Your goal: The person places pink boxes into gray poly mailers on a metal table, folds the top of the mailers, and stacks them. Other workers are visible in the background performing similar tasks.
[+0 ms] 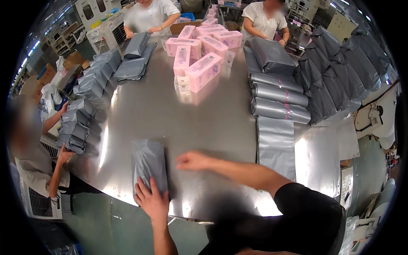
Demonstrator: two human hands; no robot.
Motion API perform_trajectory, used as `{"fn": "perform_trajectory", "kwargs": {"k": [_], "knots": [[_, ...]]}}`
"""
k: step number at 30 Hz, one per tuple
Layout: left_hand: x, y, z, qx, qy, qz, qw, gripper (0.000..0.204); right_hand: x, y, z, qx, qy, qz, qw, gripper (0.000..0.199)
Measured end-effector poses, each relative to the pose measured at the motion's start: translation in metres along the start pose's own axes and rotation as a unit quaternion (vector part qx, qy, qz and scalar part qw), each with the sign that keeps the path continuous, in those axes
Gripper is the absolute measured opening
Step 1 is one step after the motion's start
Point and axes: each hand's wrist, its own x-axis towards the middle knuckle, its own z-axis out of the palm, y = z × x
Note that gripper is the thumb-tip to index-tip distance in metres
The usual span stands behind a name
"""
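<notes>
A filled grey plastic mailing bag lies on the metal table near its front edge. Spread across the near end of the bag, my left hand is open with its palm down. My right hand hovers just to the right of the bag, apart from it. Motion blurs its fingers, so whether they hold anything is unclear. Nearest on my right is a flat stack of grey bags, with rolled bundles of grey bags tied with pink string beyond it.
Pink packages are heaped at the table's far middle. Filled grey bags pile up along the right edge; more filled bags line the left. One person holds several bags at left; two people work across the table.
</notes>
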Motion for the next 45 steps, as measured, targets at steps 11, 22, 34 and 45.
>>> {"fn": "perform_trajectory", "kwargs": {"k": [11, 22, 34, 45], "knots": [[0.011, 0.047, 0.002, 0.046, 0.037, 0.013, 0.998, 0.060, 0.137, -0.093, -0.283, -0.654, 0.432, -0.055, 0.619, 0.029], [0.008, 0.138, 0.007, -0.361, 0.113, 0.151, 0.913, 0.118, -0.208, -0.051, -0.076, -0.086, 0.405, -0.232, 0.880, 0.024], [-0.079, 0.341, -0.057, -0.734, -0.341, 0.245, 0.534, 0.110, -0.477, 0.115, 0.039, 0.278, 0.470, -0.272, 0.792, 0.101], [0.046, 0.511, 0.092, -0.237, -0.261, 0.288, 0.890, 0.075, -0.586, 0.254, 0.104, 0.527, 0.569, -0.215, 0.593, 0.074]]}}
